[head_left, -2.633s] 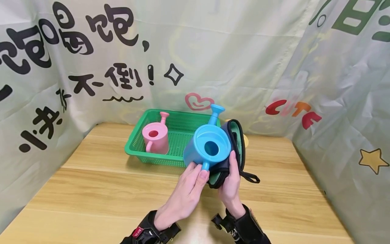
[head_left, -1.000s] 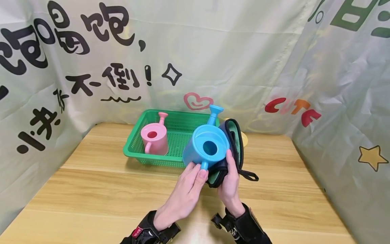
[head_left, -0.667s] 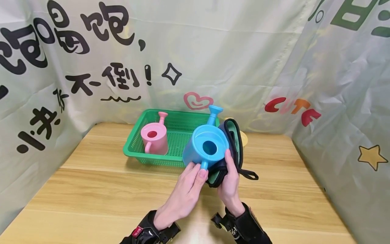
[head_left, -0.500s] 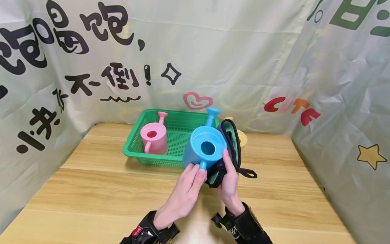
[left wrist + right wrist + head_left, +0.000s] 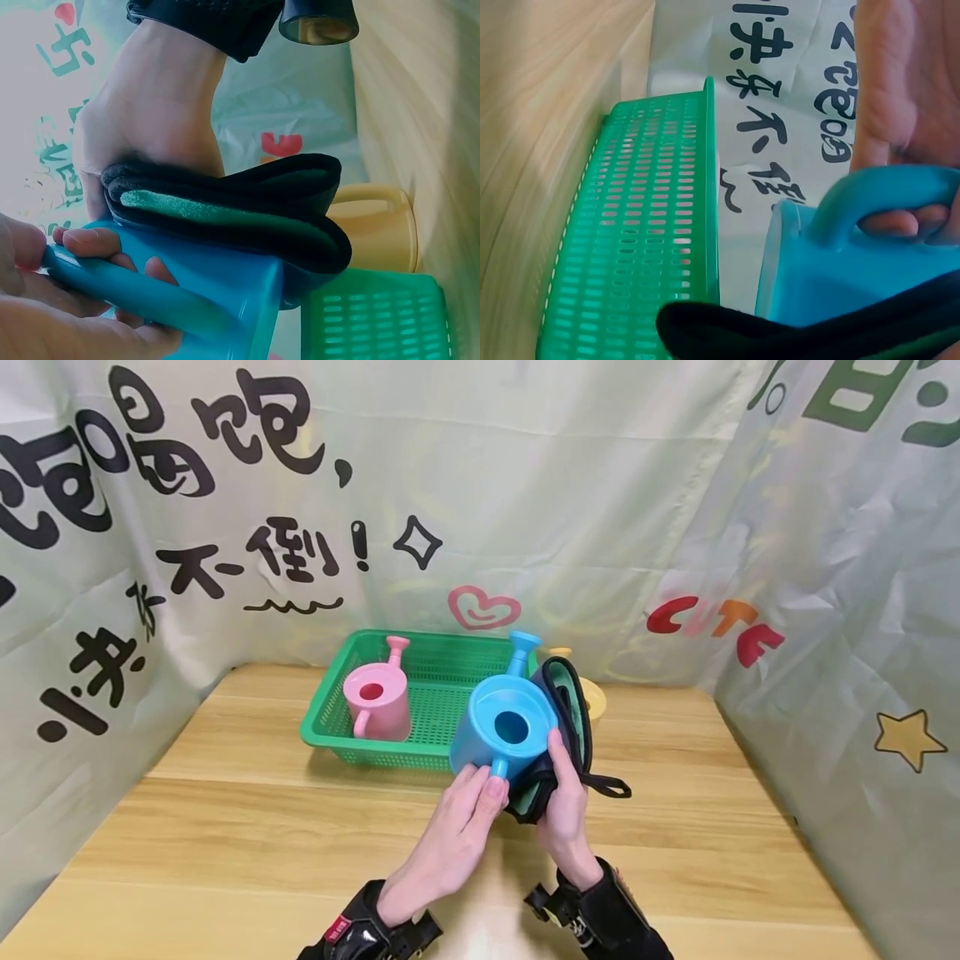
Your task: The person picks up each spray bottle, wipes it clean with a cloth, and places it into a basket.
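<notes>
Head view, left grip (image 5: 442, 845) round blue handle (image 5: 500, 767), right grip (image 5: 564, 814) clasping cloth (image 5: 576, 717)

From above, the head view looks forward and down toward the bench's (image 5: 225, 827) far edge; both wrist views, close and turned sideways, share the blue watering can (image 5: 486, 720) and green basket (image 5: 397, 755).

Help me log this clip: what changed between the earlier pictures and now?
The blue watering can and folded dark cloth shifted slightly left and down; more of the yellow watering can shows behind. Nothing was grasped or released: the left grip holds the can, the right grip the cloth. The pink watering can stayed in the green basket.
</notes>
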{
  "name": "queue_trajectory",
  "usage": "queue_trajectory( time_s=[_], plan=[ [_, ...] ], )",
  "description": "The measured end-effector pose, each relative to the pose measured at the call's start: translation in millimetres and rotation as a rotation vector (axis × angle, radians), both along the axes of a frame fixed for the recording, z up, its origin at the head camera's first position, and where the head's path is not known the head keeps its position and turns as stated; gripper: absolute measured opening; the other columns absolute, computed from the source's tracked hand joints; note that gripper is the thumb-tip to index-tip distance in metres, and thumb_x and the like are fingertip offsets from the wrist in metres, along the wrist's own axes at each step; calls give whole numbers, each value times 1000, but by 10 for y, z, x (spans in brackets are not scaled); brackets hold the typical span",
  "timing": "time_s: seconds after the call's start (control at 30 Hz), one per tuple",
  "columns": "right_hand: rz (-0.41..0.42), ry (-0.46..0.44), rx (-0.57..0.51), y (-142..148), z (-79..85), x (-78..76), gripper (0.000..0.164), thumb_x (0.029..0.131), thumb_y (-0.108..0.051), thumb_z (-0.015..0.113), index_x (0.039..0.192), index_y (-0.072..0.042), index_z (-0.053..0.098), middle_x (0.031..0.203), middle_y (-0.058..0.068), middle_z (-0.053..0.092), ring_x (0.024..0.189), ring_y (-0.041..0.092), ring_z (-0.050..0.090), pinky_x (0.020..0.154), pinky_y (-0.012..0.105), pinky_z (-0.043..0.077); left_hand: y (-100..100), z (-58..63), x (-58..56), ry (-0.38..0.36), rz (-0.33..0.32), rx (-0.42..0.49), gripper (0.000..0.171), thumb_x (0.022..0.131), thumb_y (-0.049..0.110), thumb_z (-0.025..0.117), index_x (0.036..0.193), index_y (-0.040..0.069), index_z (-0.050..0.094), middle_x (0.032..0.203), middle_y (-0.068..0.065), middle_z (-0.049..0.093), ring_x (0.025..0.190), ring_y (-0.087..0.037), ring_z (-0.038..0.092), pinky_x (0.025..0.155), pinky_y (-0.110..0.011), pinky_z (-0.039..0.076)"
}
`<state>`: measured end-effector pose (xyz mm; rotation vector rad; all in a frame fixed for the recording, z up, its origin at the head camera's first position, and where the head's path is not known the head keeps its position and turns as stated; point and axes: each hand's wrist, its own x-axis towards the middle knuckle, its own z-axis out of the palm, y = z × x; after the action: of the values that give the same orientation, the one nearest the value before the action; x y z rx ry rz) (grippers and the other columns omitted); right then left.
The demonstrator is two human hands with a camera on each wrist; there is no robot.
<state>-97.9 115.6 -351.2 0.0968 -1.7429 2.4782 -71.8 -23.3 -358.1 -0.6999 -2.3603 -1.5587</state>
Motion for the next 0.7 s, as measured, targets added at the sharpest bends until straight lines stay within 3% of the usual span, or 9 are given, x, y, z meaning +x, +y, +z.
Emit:
queue_trajectory(
  time_s=[0.23, 0.7],
  plan=[
    [-23, 61, -50, -86, -9, 29, 59, 110, -47, 23, 153, -9, 32, 144, -1, 46, 133, 13, 44, 114, 24, 36, -22, 1, 22, 37, -6, -20, 29, 109, 16, 38, 86, 11, 53, 82, 4, 43, 78, -6, 41, 72, -23, 40],
    [-67, 80, -111, -243, 17, 126, 58, 110, -45, 23, 155, -8, 28, 150, 2, 41, 142, 17, 37, 118, 24, 31, -21, -21, 15, 150, 32, -95, 23, 108, 12, 42, 87, 12, 51, 83, 2, 42, 82, -8, 41, 71, -21, 38]
  ],
)
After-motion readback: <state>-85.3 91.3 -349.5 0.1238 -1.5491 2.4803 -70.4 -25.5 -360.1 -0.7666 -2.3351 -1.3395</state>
